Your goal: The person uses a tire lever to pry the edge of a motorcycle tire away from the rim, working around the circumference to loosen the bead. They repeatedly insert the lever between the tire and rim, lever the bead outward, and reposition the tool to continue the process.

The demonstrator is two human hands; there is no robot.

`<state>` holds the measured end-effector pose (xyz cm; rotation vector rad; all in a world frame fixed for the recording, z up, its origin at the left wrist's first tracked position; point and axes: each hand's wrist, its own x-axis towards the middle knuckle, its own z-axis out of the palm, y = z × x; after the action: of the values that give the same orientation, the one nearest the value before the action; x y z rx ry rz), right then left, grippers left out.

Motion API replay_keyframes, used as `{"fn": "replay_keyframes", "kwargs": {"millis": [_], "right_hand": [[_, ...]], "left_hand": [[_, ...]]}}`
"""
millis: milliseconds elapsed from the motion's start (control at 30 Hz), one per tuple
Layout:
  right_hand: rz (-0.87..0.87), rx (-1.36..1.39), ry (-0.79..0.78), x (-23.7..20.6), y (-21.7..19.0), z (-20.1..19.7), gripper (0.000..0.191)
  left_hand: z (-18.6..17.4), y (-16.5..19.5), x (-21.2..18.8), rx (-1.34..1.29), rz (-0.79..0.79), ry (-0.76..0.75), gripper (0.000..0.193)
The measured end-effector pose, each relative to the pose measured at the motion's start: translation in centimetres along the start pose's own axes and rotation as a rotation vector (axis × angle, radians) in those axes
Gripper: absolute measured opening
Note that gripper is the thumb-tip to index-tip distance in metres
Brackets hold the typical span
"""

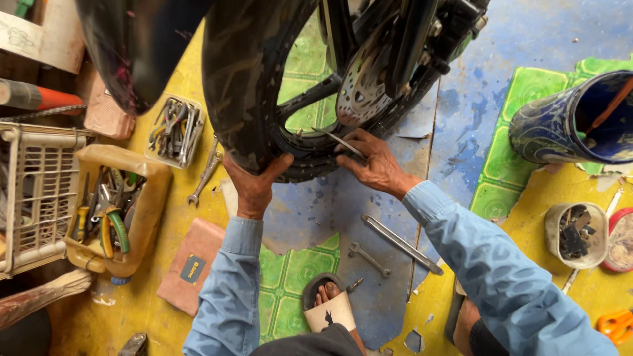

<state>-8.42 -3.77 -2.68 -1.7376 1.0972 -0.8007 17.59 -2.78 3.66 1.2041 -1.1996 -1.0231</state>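
The work area is a worn floor (461, 112) with peeling yellow, blue and green patterned covering, seen from above. We see a motorcycle wheel standing upright at the top centre, with its black tyre (241, 79) nearest us and a perforated brake disc (362, 86) mounted at the hub.

Left hand (254, 184): grasping the lower edge of the tyre, fingers wrapped over the rubber and thumb spread to the right. Right hand (372, 161): closed around a thin metal tool (336, 140), whose tip lies against the inner edge of the tyre at the rim, just beside the brake disc. Both arms wear light blue sleeves (494, 264).

Items on the floor below the wheel:
- A long flat metal lever (401, 243), lying diagonally below the right hand.
- A small spanner (369, 258), just left of the lever, apart from it.
- A second spanner (204, 175), left of the left hand.

To the left we note a cut-open yellow container (142, 217) holding pliers and screwdrivers, a small tray of spanners (175, 132) above it, and a white plastic crate (33, 191) at the frame edge. A reddish flat block (191, 267) lies near the left sleeve.

To the right, a blue patterned bucket (560, 125) lies on its side, and a small round cup (575, 234) holds dark small parts. A sandalled foot (328, 303) rests at the bottom centre.
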Motion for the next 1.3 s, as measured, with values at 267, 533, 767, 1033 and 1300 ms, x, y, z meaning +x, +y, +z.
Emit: {"fn": "replay_keyframes", "kwargs": {"millis": [267,533,767,1033,1300], "right_hand": [[0.026,-0.222,-0.075,0.5,-0.7,1.1,0.037],[0.16,0.089,-0.05,0.4,-2.3,2.5,0.036],[0.005,-0.067,0.025,-0.4,-3.1,2.9,0.035],[0.437,-0.192,0.036,0.2,-4.1,2.6,0.027],[0.226,-0.256,-0.037,-3.5,-2.1,-3.7,0.031]], "left_hand": [[0.7,-1.0,-0.6,-0.031,0.151,0.075,0.066],[0.4,0.9,-0.1,-0.072,-0.031,-0.009,0.049],[0.3,1.1,0.1,-0.058,-0.02,-0.075,0.04],[0.0,0.7,0.0,0.02,-0.035,-0.056,0.041],[0.0,-0.1,0.1,0.045,0.018,0.018,0.057]]}}
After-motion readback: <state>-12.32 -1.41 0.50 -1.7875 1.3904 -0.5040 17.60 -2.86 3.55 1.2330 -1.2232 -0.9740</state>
